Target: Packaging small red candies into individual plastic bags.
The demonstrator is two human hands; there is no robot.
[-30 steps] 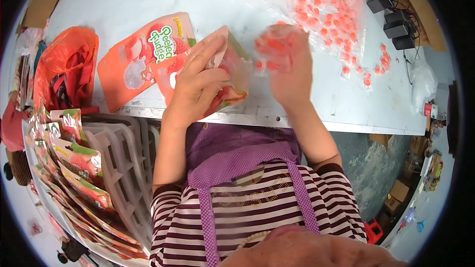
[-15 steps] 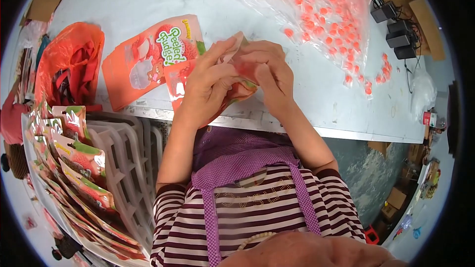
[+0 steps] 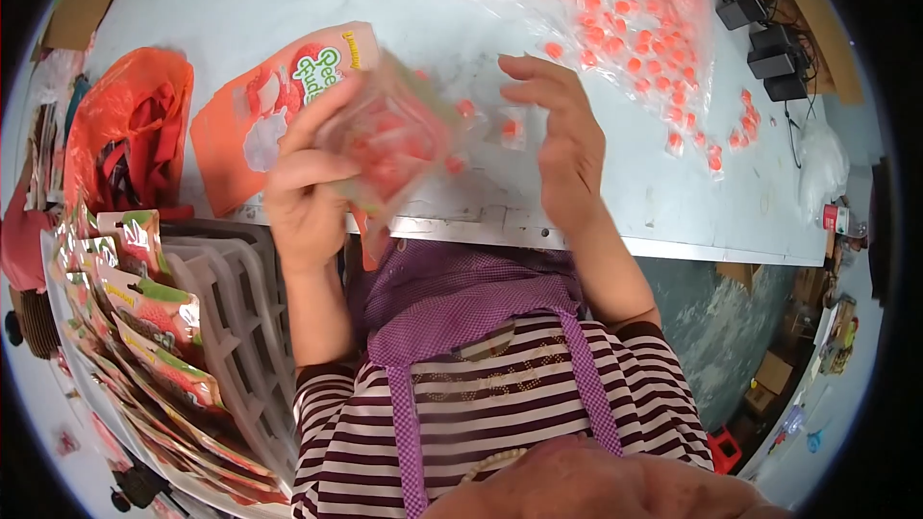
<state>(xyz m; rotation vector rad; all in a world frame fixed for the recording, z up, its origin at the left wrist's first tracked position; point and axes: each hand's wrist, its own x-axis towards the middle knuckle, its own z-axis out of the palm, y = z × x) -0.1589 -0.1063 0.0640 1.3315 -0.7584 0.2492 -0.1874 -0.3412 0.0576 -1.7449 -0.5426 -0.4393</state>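
Note:
My left hand (image 3: pixel 310 183) grips a red and green candy pouch (image 3: pixel 392 135) by its side, above the near part of the table. The pouch is blurred by motion, and red pieces show inside it. My right hand (image 3: pixel 569 149) is off the pouch, fingers stretched and apart, holding nothing. Between the hands, a few red candies in clear wrappers (image 3: pixel 512 128) lie on the table. A stack of flat red pouches (image 3: pixel 231 139) lies to the left, partly covered by my left hand and the held pouch.
A large clear bag of wrapped red candies (image 3: pixel 625 34) lies at the far right of the white table (image 3: pixel 673 216), some spilled beside it. Black power adapters (image 3: pixel 777 62) line the right edge. At left are an orange plastic bag (image 3: pixel 125 125) and a crate with filled pouches (image 3: pixel 159 327).
Both hands were together at the pouch. They have parted: the left hand has moved left with the pouch, the right hand has let go and opened. Loose candies now show between them.

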